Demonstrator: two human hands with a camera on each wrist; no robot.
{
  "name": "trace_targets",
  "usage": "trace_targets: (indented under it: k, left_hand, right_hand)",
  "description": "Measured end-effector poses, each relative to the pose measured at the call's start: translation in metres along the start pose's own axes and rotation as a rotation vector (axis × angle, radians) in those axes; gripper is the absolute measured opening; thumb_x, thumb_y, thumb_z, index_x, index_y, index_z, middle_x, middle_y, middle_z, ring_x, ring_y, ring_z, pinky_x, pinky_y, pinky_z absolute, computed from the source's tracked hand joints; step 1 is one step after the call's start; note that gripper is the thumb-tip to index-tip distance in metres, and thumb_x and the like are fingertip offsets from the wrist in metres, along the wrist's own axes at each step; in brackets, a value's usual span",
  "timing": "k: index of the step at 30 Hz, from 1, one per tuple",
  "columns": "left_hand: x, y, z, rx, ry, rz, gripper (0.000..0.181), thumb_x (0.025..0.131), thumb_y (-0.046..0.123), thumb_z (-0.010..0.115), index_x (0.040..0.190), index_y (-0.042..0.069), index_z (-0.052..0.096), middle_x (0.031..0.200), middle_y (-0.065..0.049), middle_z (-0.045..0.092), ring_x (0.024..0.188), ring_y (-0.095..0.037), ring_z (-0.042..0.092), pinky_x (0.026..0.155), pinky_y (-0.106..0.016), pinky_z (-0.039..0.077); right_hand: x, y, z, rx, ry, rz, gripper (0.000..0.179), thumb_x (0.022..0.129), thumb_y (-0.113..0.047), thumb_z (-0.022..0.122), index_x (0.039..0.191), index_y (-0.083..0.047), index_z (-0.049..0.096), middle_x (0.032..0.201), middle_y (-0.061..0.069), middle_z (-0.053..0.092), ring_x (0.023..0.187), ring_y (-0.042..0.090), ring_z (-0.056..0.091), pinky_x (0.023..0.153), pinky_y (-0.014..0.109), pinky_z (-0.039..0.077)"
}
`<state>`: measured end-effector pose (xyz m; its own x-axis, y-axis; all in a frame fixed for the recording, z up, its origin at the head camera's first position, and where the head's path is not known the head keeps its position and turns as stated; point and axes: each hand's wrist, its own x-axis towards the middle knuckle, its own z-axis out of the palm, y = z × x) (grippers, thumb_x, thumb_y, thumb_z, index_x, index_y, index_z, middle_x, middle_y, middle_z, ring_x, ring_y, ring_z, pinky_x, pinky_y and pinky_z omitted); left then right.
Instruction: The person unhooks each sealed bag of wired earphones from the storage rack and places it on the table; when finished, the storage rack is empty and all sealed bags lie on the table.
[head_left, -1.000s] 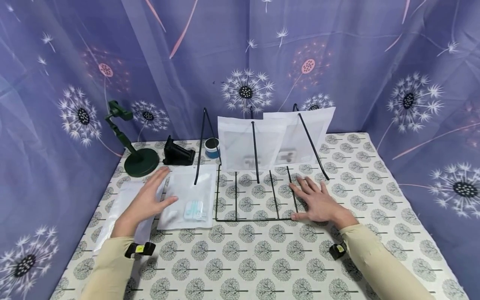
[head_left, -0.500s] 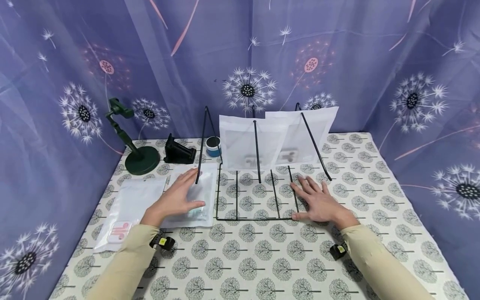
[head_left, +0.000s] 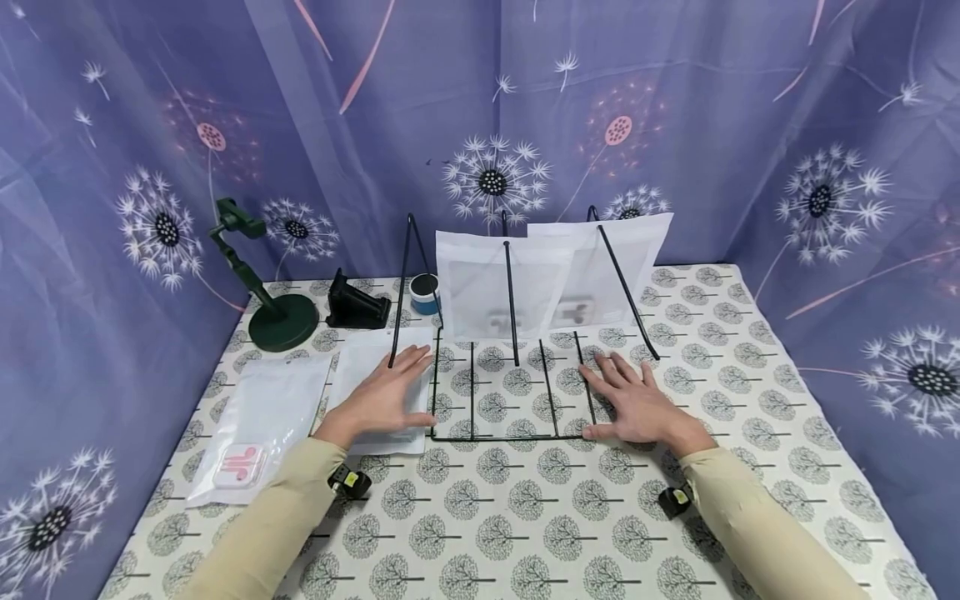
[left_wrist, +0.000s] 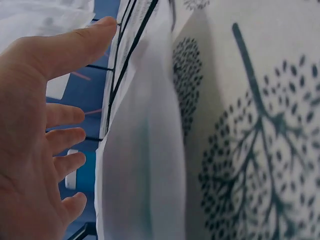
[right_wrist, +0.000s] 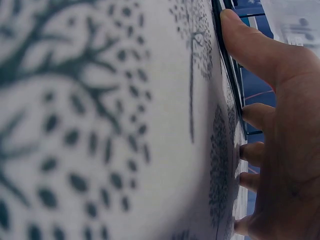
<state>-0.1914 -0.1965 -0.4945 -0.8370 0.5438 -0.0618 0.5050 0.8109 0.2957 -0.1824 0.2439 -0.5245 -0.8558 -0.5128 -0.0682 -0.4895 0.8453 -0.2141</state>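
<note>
A black wire rack (head_left: 510,438) stands mid-table with several upright wire arms. From its middle and right arms hang two white zip pouches, one (head_left: 480,283) slightly in front of the other (head_left: 611,267). My left hand (head_left: 382,396), fingers spread, is over a flat white pouch (head_left: 360,358) and reaches the rack's left edge with its fingertips; it covers much of that pouch. The left wrist view has this pouch (left_wrist: 140,175) edge-on beside the palm. At the rack's right side, my right hand (head_left: 630,404) spreads its fingers, its thumb tip at the black wire (right_wrist: 227,45).
Further left lies another pouch (head_left: 285,392) with pink earphones (head_left: 240,465) inside. Behind stand a dark green round-based stand (head_left: 283,323), a black holder (head_left: 356,304) and a blue-and-white jar (head_left: 424,296). A purple curtain (head_left: 375,167) encloses the table.
My left hand has moved right, from above the left pouches to the rack's left edge, uncovering the pink earphones. The right hand has stayed in place.
</note>
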Motion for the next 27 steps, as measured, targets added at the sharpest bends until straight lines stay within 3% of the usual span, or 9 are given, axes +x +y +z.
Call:
trace_targets:
  k: [4,13,27]
  left_hand:
    - [0.004,0.002,0.004,0.025,-0.016,0.012,0.109,0.075,0.067,0.069,0.155,0.010,0.022,0.164,-0.009,0.014,0.150,-0.033,0.014,0.113,-0.066,0.019]
    - [0.006,0.000,0.013,0.057,-0.073,-0.023,0.112,0.072,0.073,0.067,0.156,0.015,0.020,0.165,-0.007,0.010,0.151,-0.028,0.008,0.114,-0.066,0.017]
    - [0.007,0.005,0.013,0.076,-0.134,-0.058,0.111,0.074,0.071,0.066,0.157,0.016,0.018,0.165,-0.003,0.008,0.152,-0.028,0.006,0.116,-0.065,0.014]
  right_hand:
    - [0.001,0.000,-0.001,-0.006,-0.003,0.004,0.106,0.075,-0.078,0.058,0.156,-0.019,0.023,0.162,0.019,0.013,0.147,0.046,0.010,0.110,0.077,0.005]
    - [0.001,-0.001,-0.002,-0.008,-0.001,0.004,0.106,0.075,-0.079,0.056,0.156,-0.019,0.024,0.162,0.019,0.013,0.147,0.045,0.011,0.110,0.077,0.004]
    - [-0.001,-0.002,-0.003,-0.005,-0.014,0.010,0.105,0.076,-0.078,0.057,0.156,-0.018,0.023,0.162,0.019,0.013,0.147,0.046,0.011,0.110,0.077,0.004]
